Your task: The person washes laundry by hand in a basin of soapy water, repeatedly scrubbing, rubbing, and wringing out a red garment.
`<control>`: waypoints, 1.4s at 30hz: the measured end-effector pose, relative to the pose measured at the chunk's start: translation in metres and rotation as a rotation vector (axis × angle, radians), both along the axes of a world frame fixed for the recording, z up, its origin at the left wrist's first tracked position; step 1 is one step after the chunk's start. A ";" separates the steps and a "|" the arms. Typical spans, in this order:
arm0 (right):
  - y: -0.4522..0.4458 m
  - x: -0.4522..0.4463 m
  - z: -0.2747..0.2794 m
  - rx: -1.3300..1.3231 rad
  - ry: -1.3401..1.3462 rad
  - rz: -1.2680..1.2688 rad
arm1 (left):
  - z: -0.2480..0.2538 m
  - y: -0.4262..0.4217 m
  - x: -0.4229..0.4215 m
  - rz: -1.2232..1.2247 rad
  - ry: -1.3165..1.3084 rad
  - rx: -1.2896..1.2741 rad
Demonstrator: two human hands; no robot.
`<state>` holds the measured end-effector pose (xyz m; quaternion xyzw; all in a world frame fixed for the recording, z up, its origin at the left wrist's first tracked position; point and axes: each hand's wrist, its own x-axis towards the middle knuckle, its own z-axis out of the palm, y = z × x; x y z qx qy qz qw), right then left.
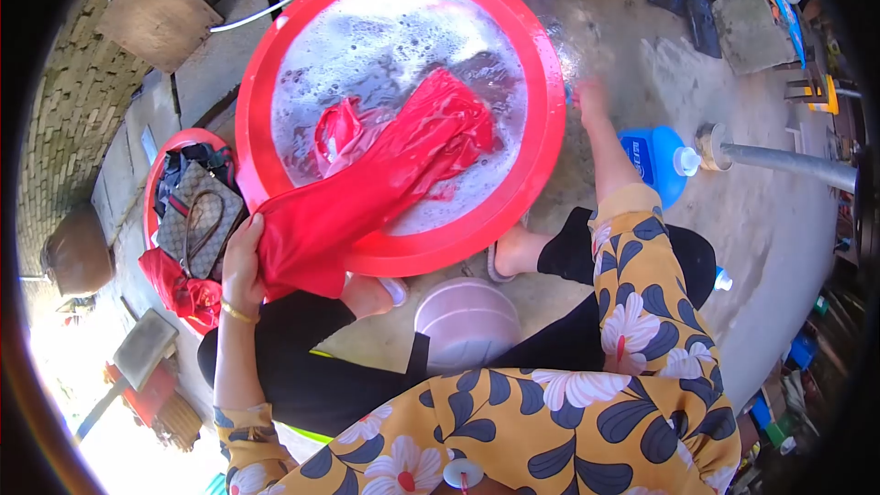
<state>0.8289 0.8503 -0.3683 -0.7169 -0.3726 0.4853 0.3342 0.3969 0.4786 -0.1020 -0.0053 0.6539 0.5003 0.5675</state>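
Observation:
My left hand is closed on one end of a wet red garment at the near left rim of a large red basin. The garment stretches over the rim, and its far end lies in the foamy water. Its exact kind cannot be made out. On the basin's right side, outside the rim, my right hand looks closed, with a small bit of blue at its fingers. What it holds there is too small to name.
A smaller red basin on the left holds a patterned bag and dark and red cloth. A blue bottle with a white cap lies right of my forearm. A pinkish plastic stool or upturned tub sits between my legs. A white hose runs behind.

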 end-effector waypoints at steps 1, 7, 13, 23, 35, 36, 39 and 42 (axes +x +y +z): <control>0.001 0.009 -0.010 -0.040 0.043 -0.029 | 0.003 0.004 0.002 0.032 0.031 -0.018; 0.019 0.033 -0.084 0.290 -0.550 0.368 | 0.017 0.031 0.013 0.122 -0.021 0.012; 0.031 0.014 -0.092 -0.088 -0.685 0.698 | 0.025 0.044 0.012 0.227 0.046 -0.018; 0.044 0.021 -0.131 -0.099 -0.380 0.530 | 0.022 0.049 0.009 0.282 0.127 -0.051; 0.058 0.020 -0.042 0.104 -0.061 0.080 | 0.032 0.029 0.002 0.161 0.166 0.101; 0.036 -0.020 0.004 0.103 0.533 0.021 | 0.035 0.028 0.004 0.164 0.163 0.119; -0.114 -0.205 0.116 0.370 0.419 0.475 | 0.039 0.021 0.009 0.175 0.176 0.167; -0.271 -0.343 0.183 0.950 0.382 0.984 | 0.037 0.011 0.005 0.192 0.203 0.217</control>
